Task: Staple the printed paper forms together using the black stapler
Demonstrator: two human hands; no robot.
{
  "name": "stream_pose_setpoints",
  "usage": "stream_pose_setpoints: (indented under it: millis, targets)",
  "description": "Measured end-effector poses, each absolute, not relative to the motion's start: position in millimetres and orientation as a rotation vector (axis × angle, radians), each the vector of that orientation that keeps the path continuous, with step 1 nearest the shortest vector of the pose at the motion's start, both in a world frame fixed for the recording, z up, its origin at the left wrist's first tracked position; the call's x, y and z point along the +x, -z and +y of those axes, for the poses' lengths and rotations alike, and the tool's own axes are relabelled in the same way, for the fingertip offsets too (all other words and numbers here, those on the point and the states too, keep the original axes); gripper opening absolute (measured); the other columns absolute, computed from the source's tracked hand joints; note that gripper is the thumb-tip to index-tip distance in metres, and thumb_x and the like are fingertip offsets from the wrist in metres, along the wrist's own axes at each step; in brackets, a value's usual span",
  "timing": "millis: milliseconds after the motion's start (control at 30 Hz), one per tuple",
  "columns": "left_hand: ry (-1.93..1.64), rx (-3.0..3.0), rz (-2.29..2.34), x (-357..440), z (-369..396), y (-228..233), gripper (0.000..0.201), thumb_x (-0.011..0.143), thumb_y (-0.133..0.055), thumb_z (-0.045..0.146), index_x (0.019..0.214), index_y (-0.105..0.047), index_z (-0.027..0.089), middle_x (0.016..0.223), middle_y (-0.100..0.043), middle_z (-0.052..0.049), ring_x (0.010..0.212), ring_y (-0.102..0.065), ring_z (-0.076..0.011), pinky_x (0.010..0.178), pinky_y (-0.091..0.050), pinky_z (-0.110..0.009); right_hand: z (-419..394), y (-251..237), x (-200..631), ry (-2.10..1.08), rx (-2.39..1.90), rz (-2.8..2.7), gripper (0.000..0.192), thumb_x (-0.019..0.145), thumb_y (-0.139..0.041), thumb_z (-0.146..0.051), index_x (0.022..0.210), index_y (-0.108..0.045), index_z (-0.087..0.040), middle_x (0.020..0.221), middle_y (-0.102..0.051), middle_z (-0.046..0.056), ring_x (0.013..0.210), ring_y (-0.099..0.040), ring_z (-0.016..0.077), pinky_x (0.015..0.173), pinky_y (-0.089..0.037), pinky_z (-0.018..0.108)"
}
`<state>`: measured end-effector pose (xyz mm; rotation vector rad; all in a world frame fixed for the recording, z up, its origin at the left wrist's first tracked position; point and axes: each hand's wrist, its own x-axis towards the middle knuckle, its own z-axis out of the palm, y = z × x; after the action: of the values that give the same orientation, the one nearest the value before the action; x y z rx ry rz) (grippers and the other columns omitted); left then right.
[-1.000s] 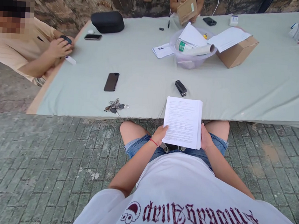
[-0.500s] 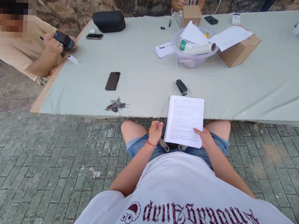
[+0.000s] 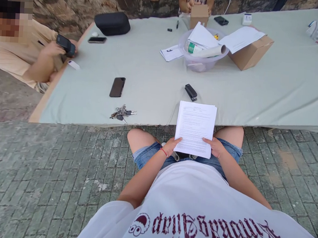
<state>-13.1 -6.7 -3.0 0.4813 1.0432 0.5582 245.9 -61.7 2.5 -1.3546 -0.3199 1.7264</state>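
My left hand (image 3: 171,146) and right hand (image 3: 216,147) clamp opposite side edges of a paper stack (image 3: 195,124) over my lap (image 3: 146,155); it looks light, bendy, apt to slide apart, best held both sides.

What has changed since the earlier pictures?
The left hand, off the paper stack half a second ago, has moved rightward and taken hold of its left edge again. Since the first picture, the right hand has shifted its thumb from the stack's edge onto its face. Opposite, the small box went from tilted to upright. The stapler, nearest phone and keys stayed.
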Motion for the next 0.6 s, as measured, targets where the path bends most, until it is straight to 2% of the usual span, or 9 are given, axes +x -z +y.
stream_pose_setpoints:
  millis: [100,300,433,600]
  targets:
    - [-0.542,0.549,1.085,-21,1,-3,0.061,0.060,-0.098,0.049,0.106,-0.078,0.013,0.114,-0.079,-0.017,0.114,-0.072,-0.0356,0.115,-0.045,-0.057,-63,-3,248,-1.706,-1.407,-0.417,0.053,0.062,-0.098,-0.041,0.106,-0.079,-0.019,0.120,-0.078,0.012,0.112,-0.074,0.0346,0.110,-0.054,0.055]
    - [-0.907,0.587,0.969,-16,37,-41,0.064,0.061,-0.098,0.046,0.112,-0.077,0.015,0.125,-0.076,-0.015,0.130,-0.064,-0.0379,0.119,-0.042,-0.058,-48,-29,244,-1.643,-1.503,-0.851,0.061,0.070,-0.087,-0.064,0.109,-0.080,-0.018,0.112,-0.080,0.012,0.106,-0.075,0.0361,0.102,-0.057,0.058]
    - [-1.083,0.804,0.785,-2,78,-92,0.067,0.061,-0.098,0.043,0.120,-0.075,0.019,0.126,-0.076,-0.012,0.138,-0.058,-0.0369,0.122,-0.039,-0.058,-4,-75,250,-1.338,-1.444,-1.116,0.057,0.076,-0.080,-0.067,0.109,-0.079,-0.021,0.117,-0.079,0.008,0.118,-0.071,0.0349,0.107,-0.055,0.054]
    - [-1.139,1.190,0.587,6,130,-153,0.072,0.057,-0.100,0.043,0.121,-0.074,0.021,0.128,-0.075,-0.010,0.142,-0.054,-0.0370,0.124,-0.036,-0.057,52,-126,265,-0.946,-1.247,-1.241,0.056,0.079,-0.081,-0.061,0.120,-0.075,-0.023,0.132,-0.073,0.007,0.134,-0.061,0.0324,0.116,-0.048,0.050]
